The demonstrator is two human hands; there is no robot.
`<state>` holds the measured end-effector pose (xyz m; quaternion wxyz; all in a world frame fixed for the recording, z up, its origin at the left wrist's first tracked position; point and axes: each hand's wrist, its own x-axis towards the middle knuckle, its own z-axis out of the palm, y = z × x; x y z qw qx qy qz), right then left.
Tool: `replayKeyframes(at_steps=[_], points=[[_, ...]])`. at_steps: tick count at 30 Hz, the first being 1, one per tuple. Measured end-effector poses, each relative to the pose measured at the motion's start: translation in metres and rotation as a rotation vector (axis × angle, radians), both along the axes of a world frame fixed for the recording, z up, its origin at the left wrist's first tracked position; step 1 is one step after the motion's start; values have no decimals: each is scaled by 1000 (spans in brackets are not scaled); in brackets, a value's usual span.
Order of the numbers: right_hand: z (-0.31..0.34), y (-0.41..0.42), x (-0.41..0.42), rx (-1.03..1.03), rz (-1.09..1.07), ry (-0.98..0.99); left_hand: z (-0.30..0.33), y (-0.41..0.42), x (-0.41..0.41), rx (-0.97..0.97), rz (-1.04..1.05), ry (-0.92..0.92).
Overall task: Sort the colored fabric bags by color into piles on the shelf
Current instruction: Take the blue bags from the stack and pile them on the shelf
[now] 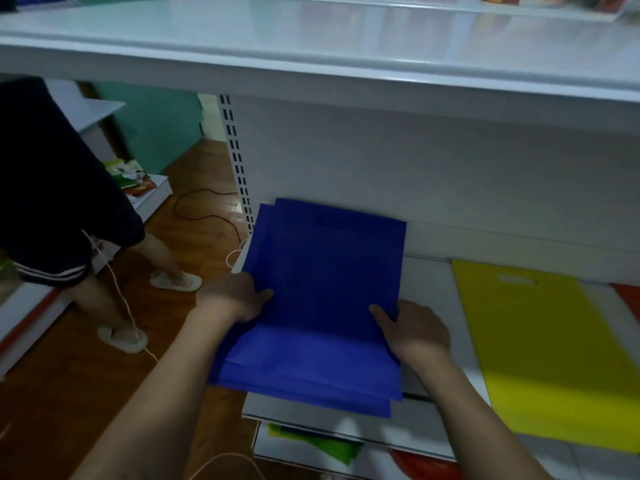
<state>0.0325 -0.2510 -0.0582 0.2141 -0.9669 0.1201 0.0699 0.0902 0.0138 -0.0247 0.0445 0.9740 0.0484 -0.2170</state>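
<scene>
a stack of blue fabric bags [325, 299] is gripped at its side edges by the left hand [232, 297] and right hand [415, 332], overhanging the white shelf [426, 282]. its long axis is pointed away toward the back panel, both hands equally near; a yellow bag [547, 351] is laid well apart to the right.

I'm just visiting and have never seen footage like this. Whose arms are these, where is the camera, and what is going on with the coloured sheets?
There is no machine: the camera sits on a person's head, looking down at their own arms. The left hand and right hand each hold a side of a stack of blue bags lying on a white shelf. To the right lies a yellow bag, with a red one at the edge. Green bags show on a lower shelf. Another person's legs stand at left.
</scene>
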Motion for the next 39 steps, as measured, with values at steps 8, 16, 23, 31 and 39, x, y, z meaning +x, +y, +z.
replayKeyframes(at_steps=[8, 16, 23, 31, 39], points=[[14, -12, -12, -193, 60, -194, 2, -12, -19, 89, -119, -331], [22, -104, -83, -391, -70, -360, -10, -102, -71, 56, -326, -888], [22, -223, -174, -365, -418, -306, 6, -245, -129, -34, -473, -681], [4, -342, -320, -399, -784, -254, -15, -406, -208, -139, -733, -635], [-16, -409, -457, -448, -1091, -179, -20, -536, -294, -222, -1047, -632]])
